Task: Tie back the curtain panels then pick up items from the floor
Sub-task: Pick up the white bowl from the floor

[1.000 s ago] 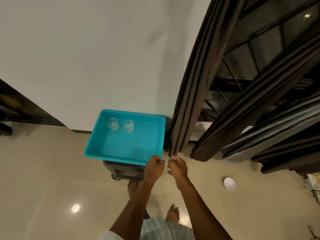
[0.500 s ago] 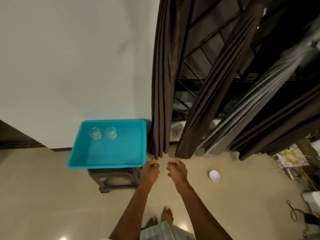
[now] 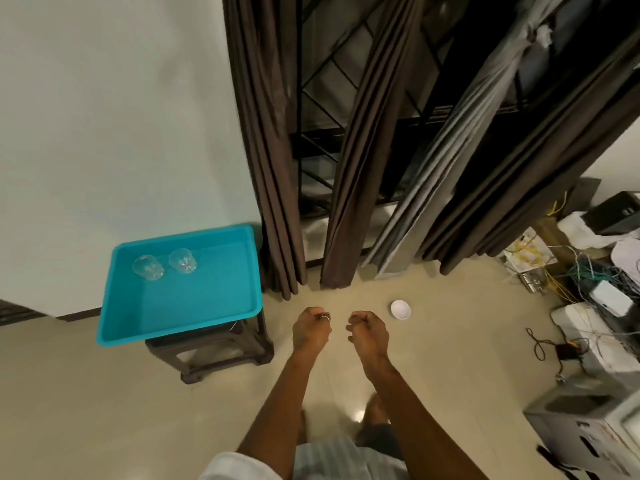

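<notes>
Curtains come first. The dark brown pleated curtain panels (image 3: 273, 174) hang straight to the floor just ahead of you, and none of the brown ones looks tied. A paler grey panel (image 3: 450, 161) further right seems already knotted high up.

Your left hand (image 3: 311, 329) has its fingers tucked under and your right hand (image 3: 369, 329) is loosely curled. They sit near each other but apart, and neither holds anything I can see.

You are probably about to reach for the nearest panel. Lift your hands well above the hem, sweep all the folds into one bundle, then bind it, since a low grip will likely let the upper pleats spill out.

Go gently on the left. That panel hangs right against the teal plastic tray (image 3: 180, 327), which overhangs a dark stool (image 3: 214, 355) and carries two clear glasses (image 3: 162, 265).

The small white round dish (image 3: 400, 309) lies on the beige floor (image 3: 104, 410) just right of your right hand. Leave it until the panels are done.
</notes>
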The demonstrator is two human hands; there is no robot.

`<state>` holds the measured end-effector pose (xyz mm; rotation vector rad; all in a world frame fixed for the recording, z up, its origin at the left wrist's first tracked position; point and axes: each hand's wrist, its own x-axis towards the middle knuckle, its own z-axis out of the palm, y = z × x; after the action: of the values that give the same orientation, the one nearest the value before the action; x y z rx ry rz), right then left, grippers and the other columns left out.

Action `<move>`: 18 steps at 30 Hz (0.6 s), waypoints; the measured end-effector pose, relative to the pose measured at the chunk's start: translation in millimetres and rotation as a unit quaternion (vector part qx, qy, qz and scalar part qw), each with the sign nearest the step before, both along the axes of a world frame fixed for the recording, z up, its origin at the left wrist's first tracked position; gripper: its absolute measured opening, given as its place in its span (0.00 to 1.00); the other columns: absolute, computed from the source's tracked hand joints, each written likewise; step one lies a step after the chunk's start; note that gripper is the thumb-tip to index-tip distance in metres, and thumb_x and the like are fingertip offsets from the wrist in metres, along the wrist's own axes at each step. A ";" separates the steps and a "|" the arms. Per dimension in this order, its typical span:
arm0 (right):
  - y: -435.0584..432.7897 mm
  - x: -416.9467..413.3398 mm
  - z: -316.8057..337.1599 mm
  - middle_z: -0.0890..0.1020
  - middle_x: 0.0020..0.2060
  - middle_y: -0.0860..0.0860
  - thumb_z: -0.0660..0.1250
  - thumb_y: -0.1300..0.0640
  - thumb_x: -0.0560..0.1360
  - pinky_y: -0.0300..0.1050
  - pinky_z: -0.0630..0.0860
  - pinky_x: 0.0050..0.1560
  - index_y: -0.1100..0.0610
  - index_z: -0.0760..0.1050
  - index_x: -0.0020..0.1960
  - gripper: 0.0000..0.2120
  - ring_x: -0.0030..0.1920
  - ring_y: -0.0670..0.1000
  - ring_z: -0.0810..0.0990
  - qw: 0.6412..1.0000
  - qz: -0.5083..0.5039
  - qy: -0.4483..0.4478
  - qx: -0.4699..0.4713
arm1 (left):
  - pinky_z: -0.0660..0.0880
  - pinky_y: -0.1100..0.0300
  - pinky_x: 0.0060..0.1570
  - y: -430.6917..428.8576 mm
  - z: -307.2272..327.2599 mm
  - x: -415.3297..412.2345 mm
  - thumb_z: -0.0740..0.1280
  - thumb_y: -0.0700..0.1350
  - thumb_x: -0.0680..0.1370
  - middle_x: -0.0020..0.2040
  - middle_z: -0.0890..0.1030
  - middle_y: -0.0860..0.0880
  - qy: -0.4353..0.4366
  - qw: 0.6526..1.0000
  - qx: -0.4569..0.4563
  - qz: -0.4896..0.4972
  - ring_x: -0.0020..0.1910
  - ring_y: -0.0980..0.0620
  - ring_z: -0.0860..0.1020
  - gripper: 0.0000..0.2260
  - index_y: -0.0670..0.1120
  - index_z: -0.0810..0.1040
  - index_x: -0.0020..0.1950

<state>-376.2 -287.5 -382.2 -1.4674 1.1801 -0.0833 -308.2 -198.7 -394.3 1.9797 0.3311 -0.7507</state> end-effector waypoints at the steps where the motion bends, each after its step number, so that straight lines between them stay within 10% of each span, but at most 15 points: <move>1: -6.9 -3.9 0.5 0.85 0.46 0.51 0.63 0.61 0.79 0.59 0.82 0.57 0.55 0.81 0.48 0.08 0.50 0.57 0.85 1.000 0.000 -0.002 0.000 | 0.83 0.52 0.51 -7.5 1.1 -2.4 0.65 0.44 0.82 0.49 0.83 0.47 -0.010 1.000 0.006 -0.010 0.47 0.47 0.83 0.07 0.45 0.79 0.58; 6: -62.1 -21.9 1.3 0.85 0.46 0.53 0.62 0.62 0.79 0.60 0.81 0.58 0.55 0.81 0.48 0.09 0.50 0.57 0.84 1.000 -0.002 -0.014 -0.001 | 0.82 0.49 0.51 -60.4 14.6 -11.5 0.63 0.42 0.80 0.39 0.79 0.55 -0.023 0.999 -0.012 -0.024 0.45 0.48 0.84 0.07 0.49 0.79 0.55; 18: -255.7 -85.1 13.0 0.83 0.41 0.54 0.62 0.62 0.79 0.46 0.81 0.40 0.59 0.80 0.49 0.08 0.41 0.54 0.83 0.999 -0.005 -0.038 0.038 | 0.76 0.60 0.36 -238.7 19.8 -81.8 0.63 0.39 0.80 0.52 0.82 0.45 0.024 0.998 -0.060 0.013 0.44 0.48 0.83 0.09 0.44 0.79 0.58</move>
<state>-461.3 -543.2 -369.2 -1.3802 1.1168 -0.0992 -390.0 -437.3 -374.4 1.8443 0.3328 -0.7840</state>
